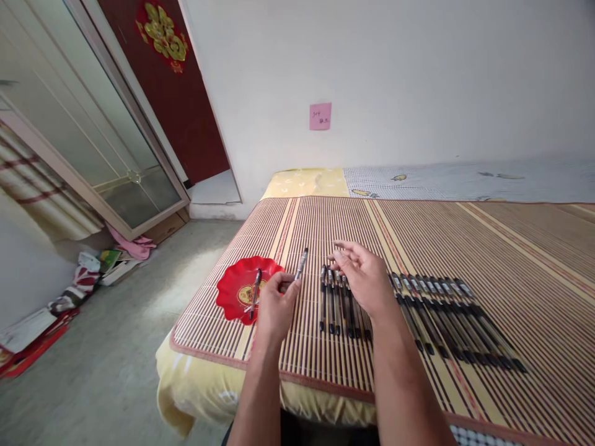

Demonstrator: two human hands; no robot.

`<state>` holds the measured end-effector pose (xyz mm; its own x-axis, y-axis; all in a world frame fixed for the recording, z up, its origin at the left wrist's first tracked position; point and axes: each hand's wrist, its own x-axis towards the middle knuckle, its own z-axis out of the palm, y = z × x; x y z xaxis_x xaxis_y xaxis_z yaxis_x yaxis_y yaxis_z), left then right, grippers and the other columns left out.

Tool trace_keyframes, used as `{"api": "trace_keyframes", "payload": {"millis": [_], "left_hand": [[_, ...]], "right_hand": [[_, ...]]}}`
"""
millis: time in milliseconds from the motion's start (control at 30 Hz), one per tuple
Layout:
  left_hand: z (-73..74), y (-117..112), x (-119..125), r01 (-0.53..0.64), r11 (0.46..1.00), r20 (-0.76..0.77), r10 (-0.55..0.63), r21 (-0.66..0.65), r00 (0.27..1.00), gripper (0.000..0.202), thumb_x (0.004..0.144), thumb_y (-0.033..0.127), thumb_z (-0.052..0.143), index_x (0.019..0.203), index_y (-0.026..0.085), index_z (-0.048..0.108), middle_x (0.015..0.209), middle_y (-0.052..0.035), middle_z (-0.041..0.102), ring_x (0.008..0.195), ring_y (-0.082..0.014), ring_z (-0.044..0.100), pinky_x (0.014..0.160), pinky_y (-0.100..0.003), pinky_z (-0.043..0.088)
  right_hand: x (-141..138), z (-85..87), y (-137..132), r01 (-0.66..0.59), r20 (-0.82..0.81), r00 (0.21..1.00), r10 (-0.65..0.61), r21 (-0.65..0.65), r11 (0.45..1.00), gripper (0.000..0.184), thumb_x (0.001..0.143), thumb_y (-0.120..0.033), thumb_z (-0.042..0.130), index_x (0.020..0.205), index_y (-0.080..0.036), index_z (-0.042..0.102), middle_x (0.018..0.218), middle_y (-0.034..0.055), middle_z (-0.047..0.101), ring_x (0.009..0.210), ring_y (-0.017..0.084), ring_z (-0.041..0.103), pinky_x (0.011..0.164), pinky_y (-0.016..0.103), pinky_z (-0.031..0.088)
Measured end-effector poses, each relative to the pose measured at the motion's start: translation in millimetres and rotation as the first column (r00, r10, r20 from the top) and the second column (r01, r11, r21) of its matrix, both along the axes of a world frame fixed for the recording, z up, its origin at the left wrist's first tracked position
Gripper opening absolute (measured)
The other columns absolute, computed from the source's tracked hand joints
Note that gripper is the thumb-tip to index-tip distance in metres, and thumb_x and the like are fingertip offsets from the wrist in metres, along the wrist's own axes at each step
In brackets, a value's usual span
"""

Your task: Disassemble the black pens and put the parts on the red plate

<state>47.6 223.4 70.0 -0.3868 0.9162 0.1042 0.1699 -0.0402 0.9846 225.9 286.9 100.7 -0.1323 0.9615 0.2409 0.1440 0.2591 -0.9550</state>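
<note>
- Fingers (277, 282) of the left hand (274, 310) are closed on a pen (302, 262), its dark end pointing up and away, raised in view between the plate and the pen row.
- Fingers (354, 249) of the right hand (372, 288) are loosely curled and part-way spread, at the far side of the row's left end.
- Row of pens (331, 303) lies side by side on the mat, running right; the right hand and forearm block the view of its middle.
- Red plate (227, 279), wavy-rimmed, sits just left of the left hand, which hides part of its right side; a second pen (255, 294) lies in it.
- Slatted mat (325, 226) covers most of the bed, with a yellow sheet (204, 387) hanging at the near edge.
- Pink note (320, 116) is on the far wall (395, 74).
- Books and cloth (116, 263) lie on the floor (158, 347), far left, below a glazed door (106, 142).
</note>
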Motion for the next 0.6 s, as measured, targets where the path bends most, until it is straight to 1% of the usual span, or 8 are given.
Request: {"api": "trace_keyframes", "payload": {"millis": [33, 100, 167, 200, 267, 367, 467, 600], "left_hand": [[-2.1, 1, -8, -0.077, 0.997, -0.088, 0.076, -0.014, 0.993, 0.022, 0.080, 0.038, 0.070, 0.081, 0.016, 0.068, 0.070, -0.0015, 0.065, 0.066, -0.0166, 0.058, 0.063, -0.027, 0.043], [-5.1, 1, -24, -0.211, 0.975, -0.256, 0.189, -0.064, 0.948, 0.019, 0.083, 0.035, 0.068, 0.084, 0.016, 0.071, 0.071, -0.0033, 0.068, 0.069, -0.0199, 0.063, 0.065, -0.029, 0.045], [-6.4, -1, -40, -0.346, 0.932, -0.419, 0.270, -0.114, 0.867, 0.017, 0.086, 0.031, 0.068, 0.089, 0.016, 0.073, 0.078, -0.0060, 0.073, 0.076, -0.0240, 0.068, 0.069, -0.032, 0.046], [-6.8, -2, -47, -0.400, 0.908, -0.498, 0.289, -0.129, 0.817, 0.016, 0.087, 0.030, 0.067, 0.090, 0.016, 0.074, 0.082, -0.0073, 0.075, 0.080, -0.0260, 0.070, 0.071, -0.033, 0.047], [-8.0, -4, -57, -0.474, 0.867, -0.638, 0.278, -0.156, 0.718, 0.017, 0.091, 0.030, 0.064, 0.092, 0.017, 0.075, 0.089, -0.0101, 0.077, 0.089, -0.0298, 0.072, 0.075, -0.036, 0.047], [-11.6, -5, -64, -0.530, 0.816, -0.770, 0.180, -0.230, 0.612, 0.020, 0.096, 0.031, 0.060, 0.096, 0.017, 0.073, 0.099, -0.0132, 0.078, 0.100, -0.0336, 0.072, 0.079, -0.038, 0.048], [-16.8, -3, -67, -0.543, 0.785, -0.808, 0.096, -0.297, 0.581, 0.019, 0.096, 0.032, 0.061, 0.099, 0.016, 0.071, 0.102, -0.0152, 0.078, 0.103, -0.0351, 0.071, 0.079, -0.038, 0.048], [-22.7, 2, -70, -0.524, 0.785, -0.813, 0.046, -0.330, 0.581, 0.014, 0.092, 0.028, 0.067, 0.100, 0.017, 0.070, 0.103, -0.0141, 0.078, 0.103, -0.0341, 0.072, 0.078, -0.037, 0.049]], "right_hand": [[0, -0.4, 0, 0.000, 0.022, 1.000, 0.000, 0.005, 1.000, 0.047, 0.095, -0.052, 0.062, 0.127, -0.018, 0.066, 0.110, 0.0133, 0.075, 0.089, 0.022, 0.072, 0.085, 0.044, 0.060], [-1, -1.1, 0, -0.010, 0.056, 0.998, 0.010, 0.007, 1.000, 0.044, 0.094, -0.049, 0.062, 0.124, -0.018, 0.068, 0.111, 0.0136, 0.075, 0.092, 0.023, 0.072, 0.087, 0.044, 0.061], [-3, -1.3, -1, -0.025, 0.083, 0.996, 0.026, -0.011, 1.000, 0.040, 0.094, -0.046, 0.063, 0.122, -0.018, 0.069, 0.113, 0.0135, 0.074, 0.096, 0.024, 0.072, 0.088, 0.044, 0.061], [-4, -1.3, -1, -0.033, 0.093, 0.995, 0.036, -0.024, 0.999, 0.039, 0.094, -0.044, 0.063, 0.122, -0.018, 0.070, 0.114, 0.0133, 0.074, 0.097, 0.024, 0.072, 0.087, 0.044, 0.061], [-5, -1.9, -2, -0.046, 0.103, 0.993, 0.050, -0.040, 0.998, 0.037, 0.094, -0.043, 0.063, 0.121, -0.018, 0.070, 0.114, 0.0130, 0.074, 0.097, 0.024, 0.072, 0.086, 0.043, 0.062], [-7, -4.2, -1, -0.059, 0.097, 0.993, 0.061, -0.030, 0.998, 0.036, 0.095, -0.043, 0.062, 0.120, -0.019, 0.071, 0.113, 0.0128, 0.074, 0.097, 0.024, 0.073, 0.085, 0.044, 0.062], [-6, -5.9, 0, -0.070, 0.091, 0.993, 0.072, -0.022, 0.997, 0.034, 0.095, -0.042, 0.062, 0.119, -0.019, 0.071, 0.113, 0.0129, 0.074, 0.096, 0.024, 0.073, 0.086, 0.044, 0.062], [-6, -3.5, -2, -0.079, 0.091, 0.993, 0.080, -0.019, 0.997, 0.034, 0.095, -0.041, 0.062, 0.119, -0.019, 0.071, 0.112, 0.0126, 0.074, 0.094, 0.023, 0.072, 0.086, 0.044, 0.062]]}}
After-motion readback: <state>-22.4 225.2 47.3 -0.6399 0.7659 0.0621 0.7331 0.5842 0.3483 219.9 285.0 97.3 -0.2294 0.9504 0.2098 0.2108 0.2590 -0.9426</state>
